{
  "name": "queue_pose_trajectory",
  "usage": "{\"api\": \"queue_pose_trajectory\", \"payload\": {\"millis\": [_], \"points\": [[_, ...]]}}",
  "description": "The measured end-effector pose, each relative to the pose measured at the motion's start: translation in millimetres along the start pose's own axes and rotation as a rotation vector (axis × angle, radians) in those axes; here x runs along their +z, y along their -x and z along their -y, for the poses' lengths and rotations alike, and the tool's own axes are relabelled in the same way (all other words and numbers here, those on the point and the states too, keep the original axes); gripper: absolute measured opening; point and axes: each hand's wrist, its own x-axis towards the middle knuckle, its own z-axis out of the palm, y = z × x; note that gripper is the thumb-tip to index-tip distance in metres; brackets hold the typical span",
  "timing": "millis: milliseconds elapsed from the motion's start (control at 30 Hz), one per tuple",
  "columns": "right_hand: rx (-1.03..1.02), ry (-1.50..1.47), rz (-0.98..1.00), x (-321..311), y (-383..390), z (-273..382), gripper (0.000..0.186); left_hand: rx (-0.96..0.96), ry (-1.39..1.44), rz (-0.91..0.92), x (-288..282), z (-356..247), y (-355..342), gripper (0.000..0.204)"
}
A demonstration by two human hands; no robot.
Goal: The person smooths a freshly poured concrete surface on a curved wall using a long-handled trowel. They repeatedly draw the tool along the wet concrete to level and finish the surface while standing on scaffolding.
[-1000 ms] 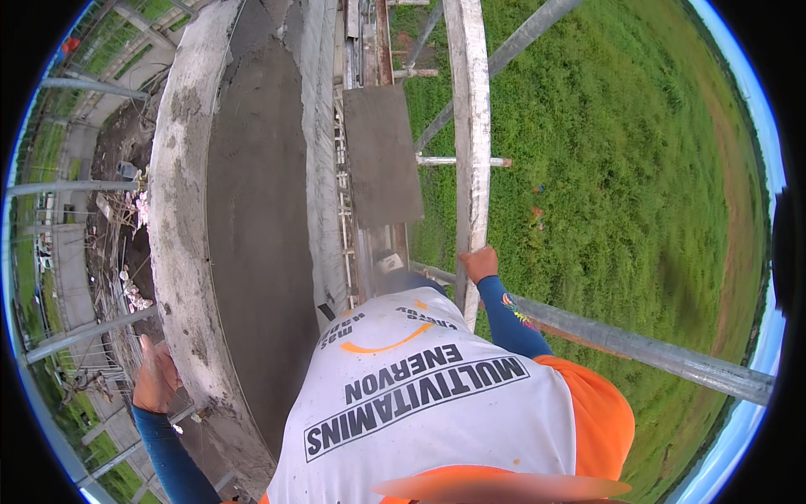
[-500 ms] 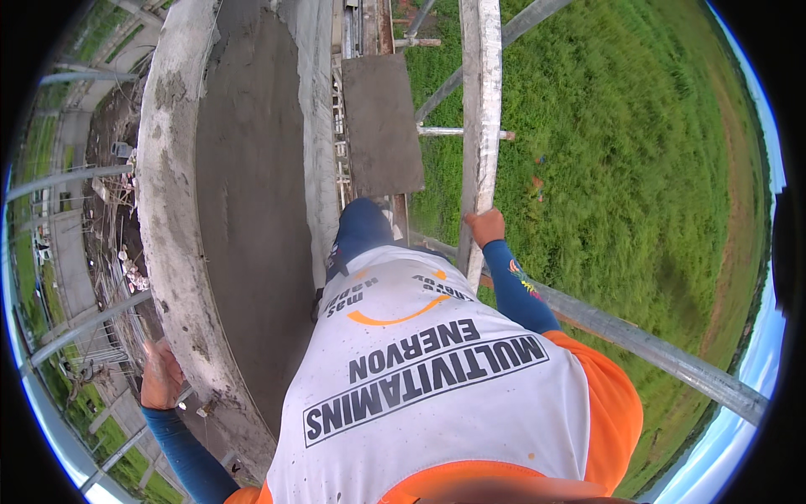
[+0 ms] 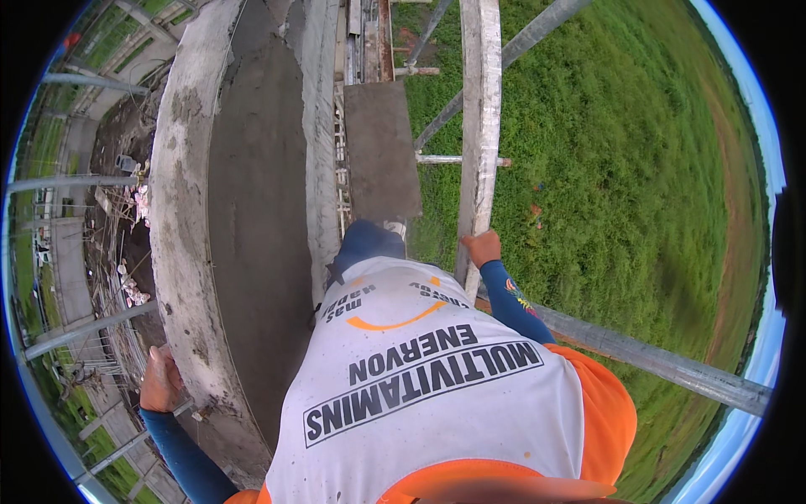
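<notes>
My right hand is closed around the edge of a long, pale, mortar-stained beam, its fist toward the beam's near part. At the lower left my left hand is up against the outer side of a curved concrete rim, fingers stretched out and nothing held in them. Between that rim and a second concrete edge runs a strip of smooth grey mortar. My body stands between this strip and the beam, one dark blue trouser leg showing ahead.
A grey board lies ahead of my leg on the scaffold. A metal pipe slants across at right, and other pipes cross at left. Far below are grass on the right and rubble on the left.
The view has tilted slightly, so the board and the concrete sit a little lower or further right in it. Both hands keep their places, the right still on the beam.
</notes>
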Motion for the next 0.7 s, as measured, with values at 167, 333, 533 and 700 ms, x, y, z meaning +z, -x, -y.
{"api": "queue_pose_trajectory", "payload": {"millis": [167, 333, 533, 700], "points": [[-0.015, -0.097, 0.01, -4, -7, 6, 0.056, 0.007, 0.039, 0.065, -8, 5, 2, 0.079], [0.048, 0.003, -0.041, 0, -19, 7, 0.058, -0.005, 0.082, 0.112, -23, 16, -3, 0.078], [0.044, -0.045, -0.052, 5, -32, 12, 0.058, -0.165, 0.02, -0.011, -33, 0, -13, 0.078], [-0.038, 0.09, 0.02, 23, -61, 16, 0.056, -0.18, -0.082, 0.111, -16, -75, -67, 0.101]]}}
